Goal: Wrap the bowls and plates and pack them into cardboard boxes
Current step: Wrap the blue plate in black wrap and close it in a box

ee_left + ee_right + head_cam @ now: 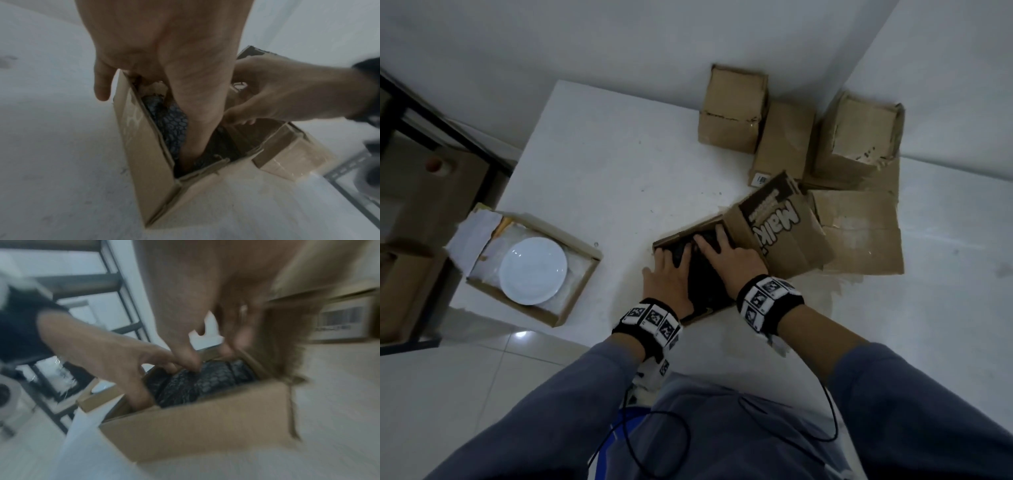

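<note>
Both hands [709, 260] press dark bubbled wrapping [205, 379] into cardboard box [195, 426].

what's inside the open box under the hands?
Inside the open box: dark bubble-wrapped bundles standing side by side. Left hand and right hand both reach in onto them. The wrap hides what is inside, and the box bottom is covered.

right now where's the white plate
In the head view the white plate lies in an open shallow box at the table's left edge, well left of both hands and the box they are packing.
</note>
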Tool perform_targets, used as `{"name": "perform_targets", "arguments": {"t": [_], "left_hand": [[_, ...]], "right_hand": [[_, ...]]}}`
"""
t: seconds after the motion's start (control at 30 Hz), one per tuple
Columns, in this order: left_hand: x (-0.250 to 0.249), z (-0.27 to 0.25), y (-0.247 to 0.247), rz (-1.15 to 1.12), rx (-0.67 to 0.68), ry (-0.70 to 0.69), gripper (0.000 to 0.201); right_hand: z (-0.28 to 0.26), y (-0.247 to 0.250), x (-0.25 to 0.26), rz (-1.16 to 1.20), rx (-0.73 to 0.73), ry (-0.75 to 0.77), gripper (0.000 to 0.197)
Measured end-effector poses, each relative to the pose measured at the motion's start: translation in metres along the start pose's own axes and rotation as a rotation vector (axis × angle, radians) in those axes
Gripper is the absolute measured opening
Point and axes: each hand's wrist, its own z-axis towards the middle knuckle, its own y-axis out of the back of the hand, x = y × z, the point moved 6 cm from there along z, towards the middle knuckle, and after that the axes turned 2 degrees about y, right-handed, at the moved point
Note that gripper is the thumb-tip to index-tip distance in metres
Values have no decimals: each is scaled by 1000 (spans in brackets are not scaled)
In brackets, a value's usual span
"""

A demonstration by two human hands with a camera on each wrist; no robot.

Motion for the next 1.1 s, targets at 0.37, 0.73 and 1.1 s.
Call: {"name": "perform_targets", "arguments": {"t": [0.37, 0.73, 1.1], "left_hand": [[23, -24, -6, -783, -398, -198, 50], [23, -60, -15, -596, -625, -21, 43], [17, -81, -43, -1548, -511, 400, 27]], "right_hand": [[-99, -38, -52, 717, -569, -325, 30], [-92, -39, -79, 1008, -704, -485, 39], [-78, -39, -44, 700, -661, 46, 29]]}}
